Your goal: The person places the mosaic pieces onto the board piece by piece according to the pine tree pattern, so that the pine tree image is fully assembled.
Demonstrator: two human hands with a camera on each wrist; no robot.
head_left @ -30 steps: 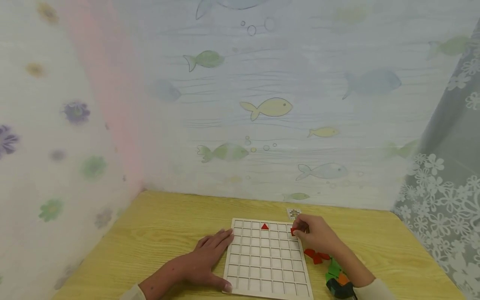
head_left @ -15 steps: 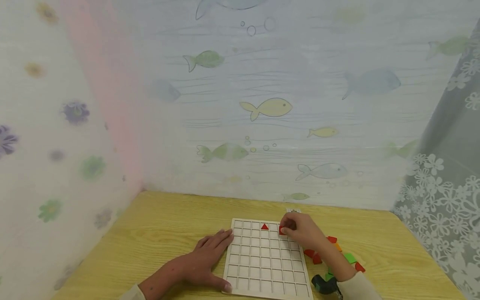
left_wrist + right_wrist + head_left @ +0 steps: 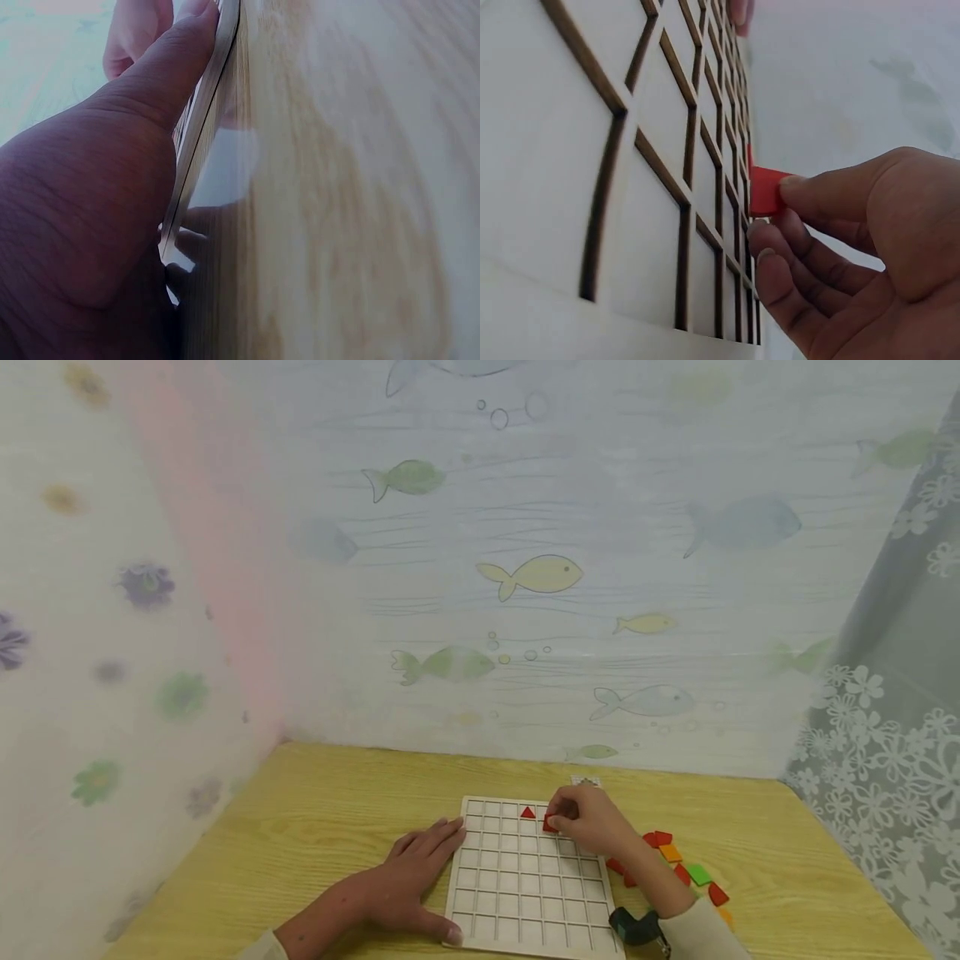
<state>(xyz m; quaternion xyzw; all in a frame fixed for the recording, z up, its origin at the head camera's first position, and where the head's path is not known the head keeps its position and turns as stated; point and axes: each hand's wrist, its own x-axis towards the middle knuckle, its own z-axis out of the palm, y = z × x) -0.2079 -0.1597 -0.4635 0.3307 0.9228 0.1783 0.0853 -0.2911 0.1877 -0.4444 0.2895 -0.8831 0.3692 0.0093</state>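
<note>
In the head view a white wooden grid board (image 3: 508,883) lies on the table, a red triangle tile (image 3: 528,812) in its top row. My right hand (image 3: 592,820) pinches a small red tile (image 3: 551,824) between thumb and fingers, over the upper rows just right of the triangle. The right wrist view shows that red tile (image 3: 768,190) close to the grid, its inner end against or just off the dividers; which, I cannot tell. With fingers extended, my left hand (image 3: 405,885) rests along the board's left edge, its thumb (image 3: 161,71) at the near left corner.
To the right of the board lie several loose tiles, among them an orange tile (image 3: 671,853), a green tile (image 3: 698,873) and a red tile (image 3: 717,894). A patterned card (image 3: 585,781) is partly hidden behind my right hand. A black wrist strap (image 3: 636,927) is on my right wrist.
My right hand has moved left across the upper board with the red tile, toward the triangle tile. More loose tiles show beside the right forearm. My left hand stays at the board's edge.
</note>
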